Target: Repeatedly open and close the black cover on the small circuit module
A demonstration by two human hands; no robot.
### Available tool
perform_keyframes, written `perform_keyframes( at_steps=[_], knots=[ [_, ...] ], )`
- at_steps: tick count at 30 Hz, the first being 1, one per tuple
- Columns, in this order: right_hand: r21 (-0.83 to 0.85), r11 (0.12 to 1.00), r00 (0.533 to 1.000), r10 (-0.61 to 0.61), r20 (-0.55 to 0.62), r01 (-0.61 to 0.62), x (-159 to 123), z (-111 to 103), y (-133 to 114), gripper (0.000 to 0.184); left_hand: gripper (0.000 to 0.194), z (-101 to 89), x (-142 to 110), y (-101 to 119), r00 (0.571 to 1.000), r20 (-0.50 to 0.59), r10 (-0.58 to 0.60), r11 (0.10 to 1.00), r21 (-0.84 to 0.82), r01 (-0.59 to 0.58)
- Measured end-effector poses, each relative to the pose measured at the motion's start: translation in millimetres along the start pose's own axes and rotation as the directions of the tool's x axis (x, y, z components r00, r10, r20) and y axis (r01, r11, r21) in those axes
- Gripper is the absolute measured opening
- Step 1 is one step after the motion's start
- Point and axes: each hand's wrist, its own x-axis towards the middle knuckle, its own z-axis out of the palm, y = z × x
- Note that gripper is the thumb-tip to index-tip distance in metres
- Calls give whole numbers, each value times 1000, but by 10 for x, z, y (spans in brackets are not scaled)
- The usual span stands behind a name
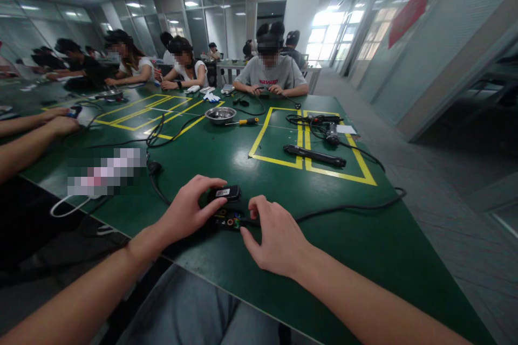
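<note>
My left hand (189,204) grips a black plastic housing half (228,193) with a white label, thumb and fingers at its left end. Just below it, on the green table, lies an open black casing with a circuit board (229,220), its copper coils and small parts showing. A black cable (343,207) runs from the casing's right end under my right hand. Beside that end my right hand (279,234) hovers, thumb and curled fingers apart, the thumb close to the casing's edge. Nothing shows between its fingers.
A metal bowl (220,114) and a yellow-black screwdriver (247,121) lie ahead. On the right are a black rod-shaped tool (314,156) and a corded tool (332,133) inside yellow tape. A black plug (154,167) lies left. A co-worker's hands (60,121) are at the left; others sit opposite.
</note>
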Motion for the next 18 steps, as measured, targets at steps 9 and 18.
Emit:
perform_keyframes(
  at_steps=[9, 18],
  knots=[
    [-17, 999, 999, -46, -9, 46, -4, 46, -3, 25, 23, -90, 159, 5, 972, 236, -12, 992, 126, -18],
    [-13, 1000, 996, 6, 86, -5, 20, -22, -33, 28, 32, -266, -273, -10, 951, 309, 5, 998, 51, -22]
  ],
)
